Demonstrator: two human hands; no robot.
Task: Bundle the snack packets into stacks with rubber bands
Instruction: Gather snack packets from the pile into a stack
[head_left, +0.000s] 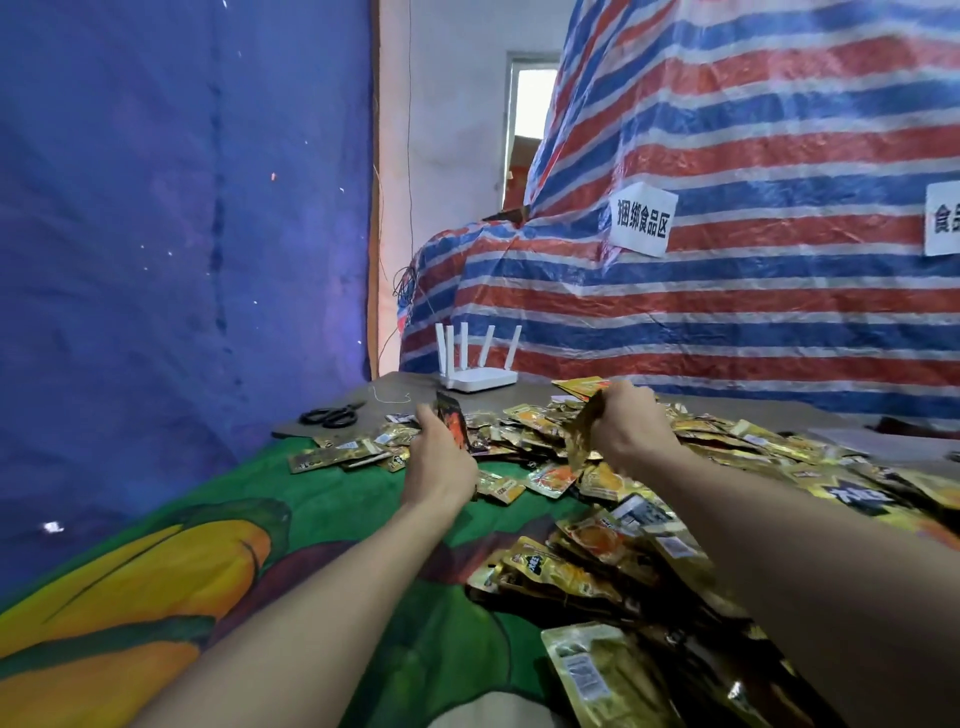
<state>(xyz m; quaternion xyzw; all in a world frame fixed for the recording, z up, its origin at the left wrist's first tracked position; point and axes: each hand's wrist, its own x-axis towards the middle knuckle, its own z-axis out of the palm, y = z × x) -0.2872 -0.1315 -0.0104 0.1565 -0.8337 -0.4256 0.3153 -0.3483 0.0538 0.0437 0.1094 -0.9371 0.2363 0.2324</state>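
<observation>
A blue sheet (182, 234) hung along the left side. One pair of black scissors (332, 415) lay on the far left of the grey tabletop (415, 384), and a thin pale loop (390, 399) lay just to their right; whether it was a rubber band could not be told.

Both bare forearms reached out from the near edge over a green fruit-printed cloth (363, 519). The left hand (441, 457) showed its back to the camera. Its fingers were curled round one dark packet (451, 423) with orange print, held upright so that its top edge stood above the thumb.

Behind it, one white router (478, 376) stood at the far edge with five antennas up.

The right hand (631, 426) was turned knuckles up, its fingers closed on one gold packet (584, 431) that hung at the hand's left side, just above the heap.

The loose snack packets (649, 519), too many to count, spread from under both hands to the near right corner. Behind them rose a red, white and blue striped tarpaulin (727, 286) bearing two paper signs (641, 218).
</observation>
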